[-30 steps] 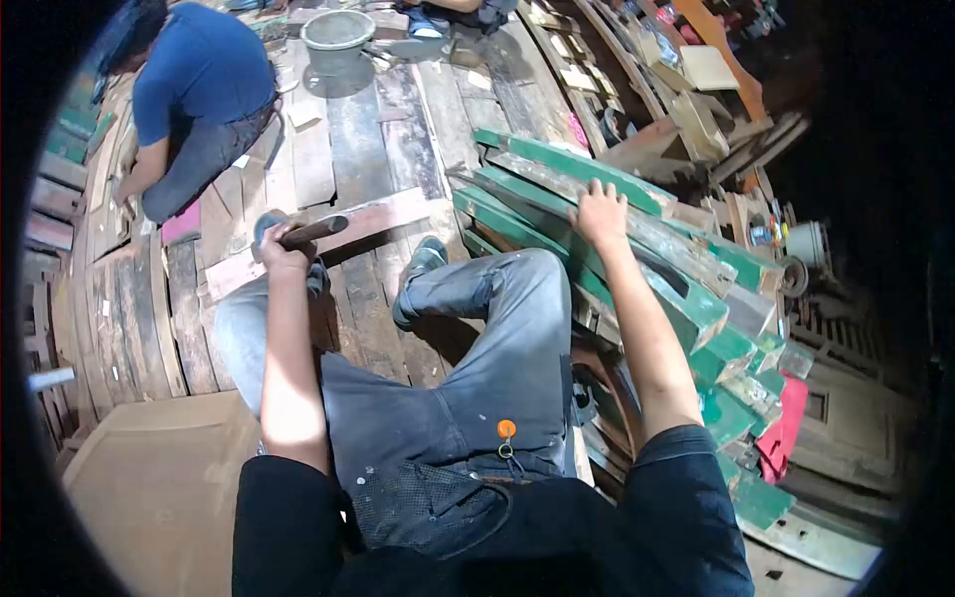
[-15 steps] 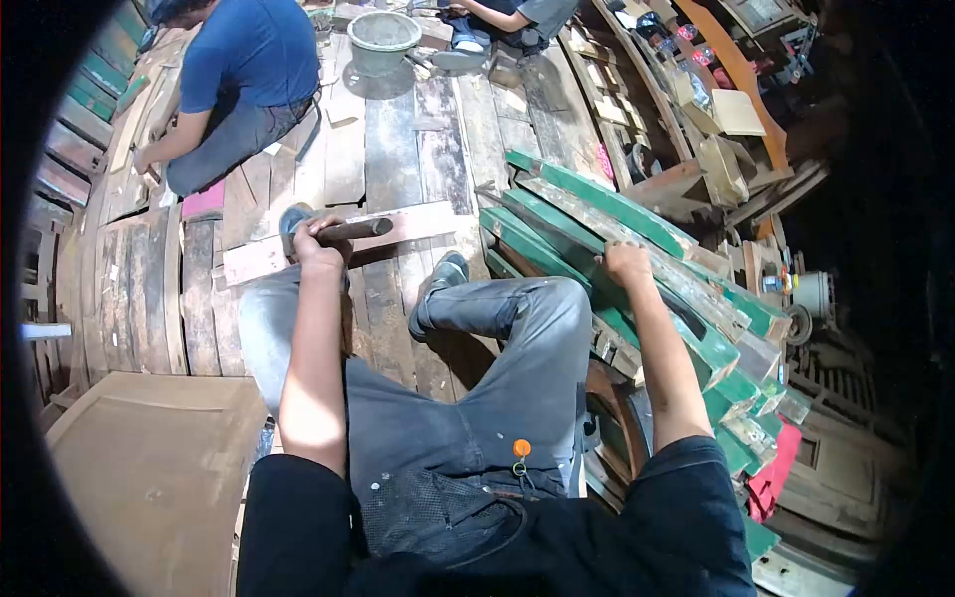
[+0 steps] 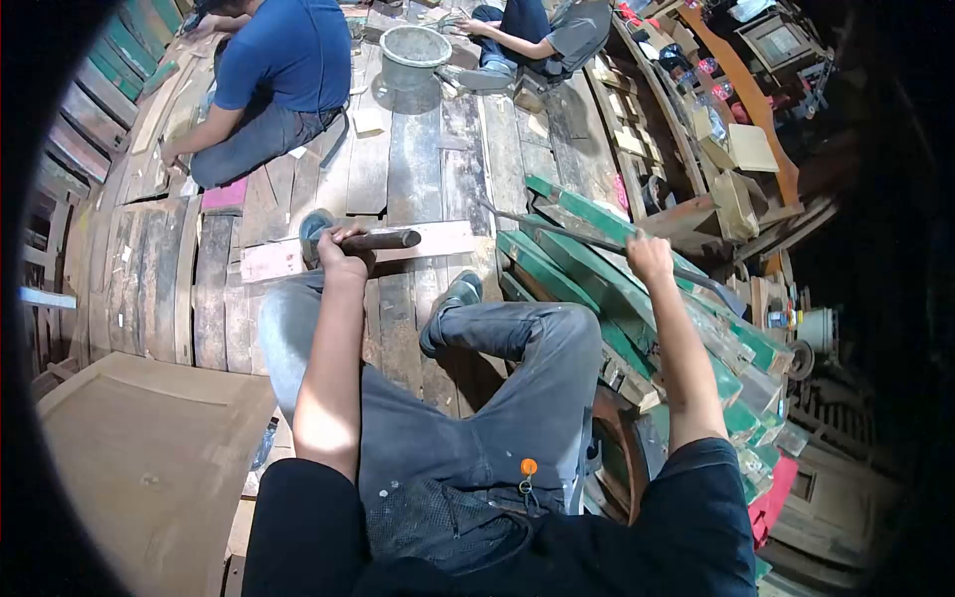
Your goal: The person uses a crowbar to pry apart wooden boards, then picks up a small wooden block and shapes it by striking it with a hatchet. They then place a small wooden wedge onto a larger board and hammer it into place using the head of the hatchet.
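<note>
1. Gripping different tools, the two hands are working apart: the left hand (image 3: 343,249) is curling its fingers round a dark rod (image 3: 393,240), and the right hand (image 3: 650,257) is closing in a fist round a long dark bar (image 3: 587,237).
2. The bar is lying slantwise over the green timbers (image 3: 557,271) on the person's right; whether it is touching them under the fist, I cannot tell.
3. The right hand is holding the bar along its length, not at a tip, presumably because that is balancing its weight better.
4. The left hand is gripping the rod towards one end, leaving the other jutting out over a pale board (image 3: 443,239), perhaps so that the free end is staying clear of the fingers.
5. The timbers are lying stacked close beside the right knee (image 3: 567,323), probably so that they are staying within a seated person's reach.
6. The bar is looking slim, dark and metallic, narrowing towards its far end and broadening towards the near one.
7. The rod is looking thicker, brownish and rounded, showing a blunt end; its other end is hiding behind the hand.
</note>
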`<state>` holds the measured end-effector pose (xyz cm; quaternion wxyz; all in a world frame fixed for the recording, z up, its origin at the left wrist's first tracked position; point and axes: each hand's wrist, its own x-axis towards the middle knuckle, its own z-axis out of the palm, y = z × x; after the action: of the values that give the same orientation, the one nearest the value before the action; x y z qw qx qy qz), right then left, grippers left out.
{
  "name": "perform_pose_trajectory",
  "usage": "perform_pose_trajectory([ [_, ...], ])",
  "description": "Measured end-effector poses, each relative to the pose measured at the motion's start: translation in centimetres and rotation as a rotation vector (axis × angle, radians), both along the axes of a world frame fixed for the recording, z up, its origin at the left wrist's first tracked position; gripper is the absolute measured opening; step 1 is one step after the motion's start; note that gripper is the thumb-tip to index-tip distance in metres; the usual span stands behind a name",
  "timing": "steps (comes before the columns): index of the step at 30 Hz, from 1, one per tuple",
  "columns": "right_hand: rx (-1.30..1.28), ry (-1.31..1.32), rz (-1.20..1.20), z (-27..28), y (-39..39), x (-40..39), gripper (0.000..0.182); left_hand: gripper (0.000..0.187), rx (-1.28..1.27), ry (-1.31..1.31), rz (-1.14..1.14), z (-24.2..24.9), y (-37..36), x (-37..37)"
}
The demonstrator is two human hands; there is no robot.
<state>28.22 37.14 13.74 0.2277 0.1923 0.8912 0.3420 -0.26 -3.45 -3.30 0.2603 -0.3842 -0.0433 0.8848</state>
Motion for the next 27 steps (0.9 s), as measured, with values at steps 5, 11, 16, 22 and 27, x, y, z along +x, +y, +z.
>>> perform_pose_trajectory([
  [5,-0.062,0.047,-0.178,-0.5,1.1,1.2,0.022,0.029,-0.056,-0.025,0.002,0.7,0.1,-0.1],
  [11,-0.007,0.191,-0.281,0.2,2.7,4.8,0.031,0.033,-0.055,0.048,-0.046,-1.0,0.1,-0.1],
  [16,-0.487,0.255,-0.604,1.7,5.1,5.2,0.037,0.028,-0.086,0.012,-0.002,0.4,0.4,0.4],
  [22,-0.038,0.188,-0.478,2.4,-2.2,4.4,0.041,0.026,0.023,0.004,-0.024,-1.4,0.0,-0.4],
  [27,0.030,0.191,-0.531,0.5,1.1,6.5,0.030,0.027,0.057,0.044,-0.025,-2.0,-0.3,-0.7],
])
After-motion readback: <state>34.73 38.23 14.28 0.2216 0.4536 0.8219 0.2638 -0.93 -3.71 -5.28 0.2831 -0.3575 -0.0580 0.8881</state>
